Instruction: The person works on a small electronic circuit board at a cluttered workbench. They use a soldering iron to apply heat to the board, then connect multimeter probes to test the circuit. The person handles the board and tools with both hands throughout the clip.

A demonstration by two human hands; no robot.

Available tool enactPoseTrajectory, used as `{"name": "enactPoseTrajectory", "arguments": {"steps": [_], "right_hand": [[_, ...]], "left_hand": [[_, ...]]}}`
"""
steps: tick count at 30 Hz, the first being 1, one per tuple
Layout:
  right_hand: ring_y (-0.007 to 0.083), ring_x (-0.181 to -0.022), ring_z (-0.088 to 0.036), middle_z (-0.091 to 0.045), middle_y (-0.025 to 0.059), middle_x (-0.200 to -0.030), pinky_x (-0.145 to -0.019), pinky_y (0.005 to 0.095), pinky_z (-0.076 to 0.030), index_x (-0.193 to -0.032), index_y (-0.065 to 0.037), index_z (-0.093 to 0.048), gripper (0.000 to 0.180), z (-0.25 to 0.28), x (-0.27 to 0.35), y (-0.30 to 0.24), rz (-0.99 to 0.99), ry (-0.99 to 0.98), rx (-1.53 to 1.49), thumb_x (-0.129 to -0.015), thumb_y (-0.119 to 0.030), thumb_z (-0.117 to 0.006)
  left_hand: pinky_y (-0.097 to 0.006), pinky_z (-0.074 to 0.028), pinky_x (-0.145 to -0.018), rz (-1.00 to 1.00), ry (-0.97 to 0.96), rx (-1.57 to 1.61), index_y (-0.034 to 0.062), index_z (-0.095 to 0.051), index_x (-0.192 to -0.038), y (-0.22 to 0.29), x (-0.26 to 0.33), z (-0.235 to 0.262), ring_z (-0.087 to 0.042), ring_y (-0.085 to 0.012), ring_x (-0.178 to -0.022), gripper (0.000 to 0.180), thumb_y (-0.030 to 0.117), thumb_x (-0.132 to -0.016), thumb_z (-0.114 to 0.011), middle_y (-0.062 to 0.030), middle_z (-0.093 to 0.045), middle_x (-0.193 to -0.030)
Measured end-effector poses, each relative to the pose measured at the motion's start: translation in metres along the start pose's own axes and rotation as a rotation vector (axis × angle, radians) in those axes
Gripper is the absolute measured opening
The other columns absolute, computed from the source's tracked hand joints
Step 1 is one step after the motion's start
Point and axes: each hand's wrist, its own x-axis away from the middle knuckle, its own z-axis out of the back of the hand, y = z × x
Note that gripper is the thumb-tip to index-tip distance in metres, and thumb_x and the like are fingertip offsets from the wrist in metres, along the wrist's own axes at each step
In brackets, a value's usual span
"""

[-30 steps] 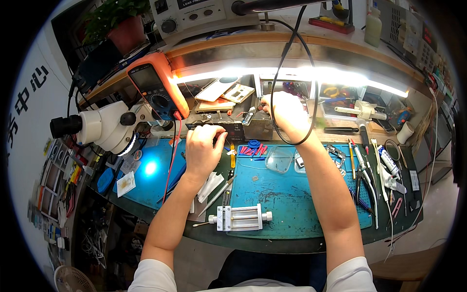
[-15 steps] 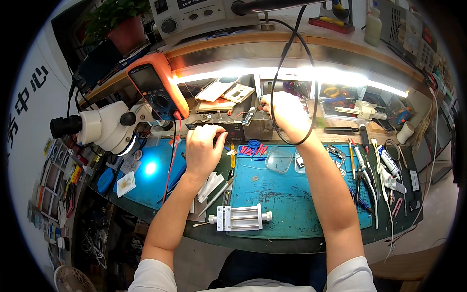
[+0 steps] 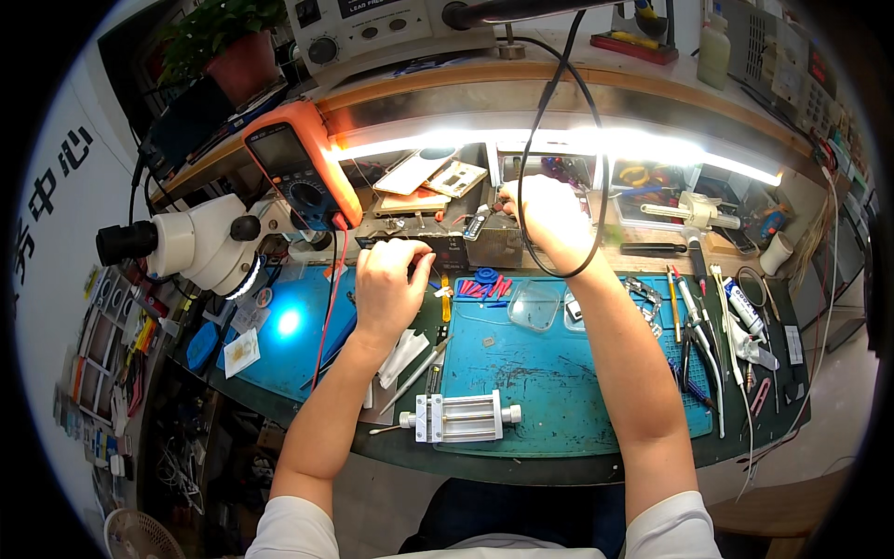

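Note:
My left hand [image 3: 386, 289] is raised over the mat's far edge, thumb and forefinger pinched before a dark box [image 3: 447, 252]. Whatever lies in the pinch is too small to make out. Farther back and to the right, my right hand [image 3: 551, 219] is closed just above the box's right part. Its fingertips meet something dark that the hand mostly hides. A small grey module [image 3: 477, 224] rests beside those fingertips. Nearer to me, a silver vise [image 3: 466, 417] lies on the blue mat [image 3: 549, 401], with a cotton swab [image 3: 384, 430] at its left end.
An orange multimeter [image 3: 303, 168] leans at the back left near a white microscope [image 3: 191, 240]. A black cable [image 3: 529, 140] loops down around my right wrist. Clear plastic boxes [image 3: 534, 306] sit mid-mat; pliers [image 3: 686, 359] and other tools crowd the right. A lit shelf [image 3: 419, 102] overhangs the back.

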Motion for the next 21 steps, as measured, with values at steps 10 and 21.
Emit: {"name": "enactPoseTrajectory", "arguments": {"steps": [10, 21], "right_hand": [[0.0286, -0.080, -0.070, -0.071, 0.0130, -0.084, -0.072, 0.0396, -0.056, -0.092, -0.008, -0.075, 0.011, 0.0030, 0.0013, -0.0028, 0.027, 0.029, -0.010, -0.085, -0.011, -0.066], [0.0292, -0.081, -0.069, -0.070, 0.0132, -0.082, -0.073, 0.0397, -0.055, -0.090, -0.010, -0.074, 0.010, 0.0038, 0.0016, -0.0029, 0.062, 0.045, 0.013, -0.082, -0.010, -0.069]], "left_hand": [[-0.035, -0.042, -0.077, -0.001, 0.004, -0.003, 0.0094, -0.075, -0.094, -0.0004, -0.0002, -0.0005, -0.059, -0.0192, -0.075, 0.008, 0.016, -0.090, -0.077, -0.0013, -0.070, -0.086], [-0.036, -0.042, -0.077, -0.003, 0.007, -0.002, 0.0095, -0.075, -0.094, 0.0003, -0.0002, 0.0004, -0.059, -0.0193, -0.075, 0.008, 0.016, -0.090, -0.077, -0.0015, -0.070, -0.085]]}}
